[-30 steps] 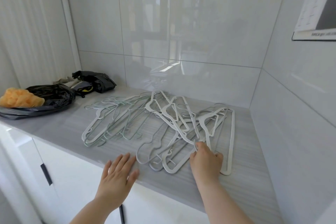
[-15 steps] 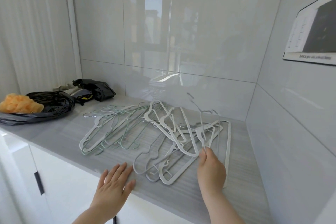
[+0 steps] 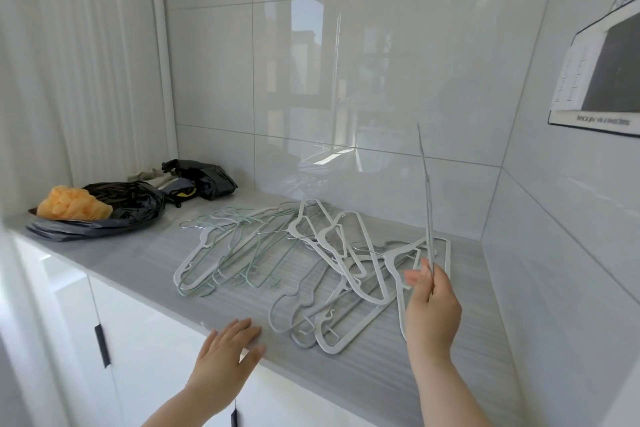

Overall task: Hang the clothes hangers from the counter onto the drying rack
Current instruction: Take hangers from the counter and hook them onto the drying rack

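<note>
Grip of the right hand [image 3: 433, 308] is being pinched on one thin hanger [image 3: 427, 218], now being raised upright off the pile [image 3: 360, 255] on the desk [image 3: 138, 253], likely bound for the rack, left hand [image 3: 221, 367] being rested flat.

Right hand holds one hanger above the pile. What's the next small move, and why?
Probably lift the grey hanger higher. The right hand pinches it low, almost upright, its bottom close above the pile, where it could snag. The drying rack is not in view.
</note>
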Demonstrator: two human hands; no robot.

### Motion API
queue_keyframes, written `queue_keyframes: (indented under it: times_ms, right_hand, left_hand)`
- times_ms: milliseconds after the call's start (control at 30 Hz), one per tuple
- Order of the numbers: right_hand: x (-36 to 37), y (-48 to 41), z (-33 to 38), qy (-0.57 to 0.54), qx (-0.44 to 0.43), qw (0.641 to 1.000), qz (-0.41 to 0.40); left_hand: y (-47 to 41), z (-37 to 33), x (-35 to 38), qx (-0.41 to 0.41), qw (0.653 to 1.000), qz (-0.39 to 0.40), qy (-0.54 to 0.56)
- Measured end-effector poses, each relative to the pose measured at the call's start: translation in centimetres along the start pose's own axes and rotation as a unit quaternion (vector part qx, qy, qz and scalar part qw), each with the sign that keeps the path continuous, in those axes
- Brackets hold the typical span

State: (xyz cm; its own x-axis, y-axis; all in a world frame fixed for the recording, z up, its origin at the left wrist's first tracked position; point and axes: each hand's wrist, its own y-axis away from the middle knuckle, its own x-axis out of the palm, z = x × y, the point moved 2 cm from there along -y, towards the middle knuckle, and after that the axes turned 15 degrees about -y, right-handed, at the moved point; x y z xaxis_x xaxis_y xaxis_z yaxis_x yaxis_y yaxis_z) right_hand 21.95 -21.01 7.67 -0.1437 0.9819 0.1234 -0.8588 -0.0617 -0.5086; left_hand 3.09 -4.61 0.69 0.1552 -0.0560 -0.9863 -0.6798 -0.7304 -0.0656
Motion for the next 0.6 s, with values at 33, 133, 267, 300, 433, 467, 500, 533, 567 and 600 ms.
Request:
queue_keyframes:
  times_ms: [33,133,267,300,433,467,500,533,567,600]
  right_hand:
    - [0.2,0.1,0.4,-0.014,0.001,1.000,0.016]
    - [1.0,-0.2,1.1,-0.084,0.043,0.991,0.096]
    - [2.3,-0.6,2.4,-0.188,0.122,0.953,0.203]
    - [2.7,-0.5,2.9,-0.200,0.134,0.942,0.234]
    - [4.0,0.6,5.2,-0.234,0.163,0.890,0.355]
    - [4.3,1.2,5.9,-0.249,0.172,0.875,0.379]
    - [4.4,1.6,6.4,-0.264,0.178,0.860,0.398]
    - [4.5,2.3,7.0,-0.281,0.182,0.843,0.421]
    - [4.6,3.2,8.0,-0.300,0.187,0.824,0.443]
    - [4.9,4.0,8.9,-0.315,0.193,0.805,0.463]
  left_hand:
    - [-0.1,0.4,-0.3,-0.008,1.000,-0.018,0.021]
    - [0.0,1.6,-2.0,-0.040,0.993,-0.068,0.084]
    - [0.6,3.2,-4.9,-0.092,0.977,-0.112,0.155]
    - [0.9,3.8,-5.6,-0.105,0.973,-0.126,0.165]
    - [2.7,6.2,-8.5,-0.155,0.950,-0.182,0.201]
    - [3.4,6.8,-9.4,-0.165,0.942,-0.205,0.206]
    - [4.0,7.2,-10.2,-0.177,0.933,-0.232,0.212]
    - [4.8,7.7,-11.0,-0.194,0.919,-0.263,0.222]
    - [6.1,8.4,-11.8,-0.213,0.901,-0.295,0.238]
    - [7.6,9.0,-12.6,-0.232,0.883,-0.322,0.252]
